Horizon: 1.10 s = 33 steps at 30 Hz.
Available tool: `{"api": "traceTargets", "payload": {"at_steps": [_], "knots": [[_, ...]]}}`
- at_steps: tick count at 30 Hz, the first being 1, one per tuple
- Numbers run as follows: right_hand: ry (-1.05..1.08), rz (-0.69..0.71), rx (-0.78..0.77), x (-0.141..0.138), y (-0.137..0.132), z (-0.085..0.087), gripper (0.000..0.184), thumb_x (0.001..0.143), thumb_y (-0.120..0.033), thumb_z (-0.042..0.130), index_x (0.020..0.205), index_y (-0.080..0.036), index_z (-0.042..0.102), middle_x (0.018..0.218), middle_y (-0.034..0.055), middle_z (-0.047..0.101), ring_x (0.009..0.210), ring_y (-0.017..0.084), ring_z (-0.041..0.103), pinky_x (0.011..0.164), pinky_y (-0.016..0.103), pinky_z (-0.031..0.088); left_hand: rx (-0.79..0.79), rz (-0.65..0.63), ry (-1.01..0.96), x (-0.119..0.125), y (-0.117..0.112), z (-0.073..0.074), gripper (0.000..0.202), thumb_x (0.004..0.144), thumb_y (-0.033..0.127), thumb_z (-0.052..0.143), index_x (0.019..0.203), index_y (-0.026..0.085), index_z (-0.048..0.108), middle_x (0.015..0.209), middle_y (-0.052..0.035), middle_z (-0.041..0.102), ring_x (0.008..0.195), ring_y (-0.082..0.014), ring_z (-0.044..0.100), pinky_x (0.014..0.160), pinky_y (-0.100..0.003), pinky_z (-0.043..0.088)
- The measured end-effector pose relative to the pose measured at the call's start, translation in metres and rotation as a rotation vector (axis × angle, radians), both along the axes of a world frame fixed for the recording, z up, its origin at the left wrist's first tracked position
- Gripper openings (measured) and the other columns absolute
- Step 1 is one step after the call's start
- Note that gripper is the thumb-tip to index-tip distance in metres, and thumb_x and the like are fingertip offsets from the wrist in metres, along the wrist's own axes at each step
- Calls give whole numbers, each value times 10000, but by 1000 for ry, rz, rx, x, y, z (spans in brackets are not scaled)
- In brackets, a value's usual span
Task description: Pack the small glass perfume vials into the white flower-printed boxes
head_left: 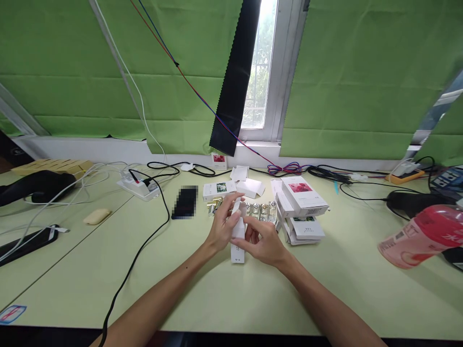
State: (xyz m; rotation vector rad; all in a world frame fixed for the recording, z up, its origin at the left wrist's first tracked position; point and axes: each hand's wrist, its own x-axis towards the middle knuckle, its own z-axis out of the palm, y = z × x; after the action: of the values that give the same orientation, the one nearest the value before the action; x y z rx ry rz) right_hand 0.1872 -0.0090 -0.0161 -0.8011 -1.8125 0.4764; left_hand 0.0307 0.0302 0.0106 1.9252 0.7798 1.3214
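Between my two hands is a slim white cardboard box (238, 253), held edge-on over the table. My left hand (222, 224) grips its far part, with the thumb on the near face. On the right side, my right hand (265, 241) pinches the box between thumb and fingers. Just behind the hands stands a row of small glass bottles (264, 209), partly hidden by them. Gold caps (214, 206) lie to the left of the bottles. A stack of white boxes (302, 197), the top one with a red flower picture, is right of my right hand.
A white box with a green-and-white picture (213, 190) and opened white cartons (249, 187) lie behind. A dark phone (185, 202) and power strip (139, 185) are at left. A black cable (144, 246) crosses the table. A pink bottle (415, 236) lies at right.
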Motion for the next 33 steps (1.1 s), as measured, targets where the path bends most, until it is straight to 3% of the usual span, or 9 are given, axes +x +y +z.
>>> {"api": "traceTargets", "payload": {"at_steps": [3,8,12,19,23,29,33], "knots": [[-5,-8,23,0,0,-1,240,847,-373,760,931,-187,634,569,-72,528,462,78,461,480,213,396,32,7,7,0,-1,2,461,955,590,447,1197,229,600,1208,-76,616,1106,-273,567,906,-380,458],[24,-35,84,0,-1,1,223,896,-386,698,823,-189,622,548,-67,493,456,77,443,472,210,384,53,-35,-72,2,-2,0,427,955,570,463,1178,222,569,1190,-85,606,1148,-279,556,929,-391,470],[39,-104,139,0,-2,5,307,944,-365,606,687,-208,551,523,-59,459,443,79,423,459,215,358,9,-103,-117,2,-4,-5,409,969,554,437,1214,243,540,1269,-95,584,1214,-290,547,1021,-441,447],[6,-271,170,1,-5,10,469,996,-438,469,588,-214,518,475,-24,469,435,97,395,462,250,323,-140,-249,-222,4,-2,-11,394,934,536,502,1214,259,501,1421,-119,532,1223,-308,595,1044,-507,469],[3,-337,197,2,-5,10,539,1028,-392,400,516,-222,386,447,-26,392,429,98,329,466,274,269,-162,-303,-254,3,0,-12,363,928,506,538,1192,257,511,1443,-114,507,1237,-311,598,1070,-509,450],[102,-405,125,2,-3,9,601,1043,-488,342,506,-223,287,445,-30,324,425,92,279,456,281,233,-136,-299,-205,3,-3,-11,346,935,500,556,1164,251,486,1464,-122,473,1243,-306,585,1009,-469,483],[189,-430,43,3,-2,9,649,1037,-554,331,491,-208,382,434,-27,349,421,90,297,445,278,242,-64,-247,-111,4,-5,-11,323,953,497,530,1138,238,481,1420,-134,510,1229,-295,562,995,-456,468]]}}
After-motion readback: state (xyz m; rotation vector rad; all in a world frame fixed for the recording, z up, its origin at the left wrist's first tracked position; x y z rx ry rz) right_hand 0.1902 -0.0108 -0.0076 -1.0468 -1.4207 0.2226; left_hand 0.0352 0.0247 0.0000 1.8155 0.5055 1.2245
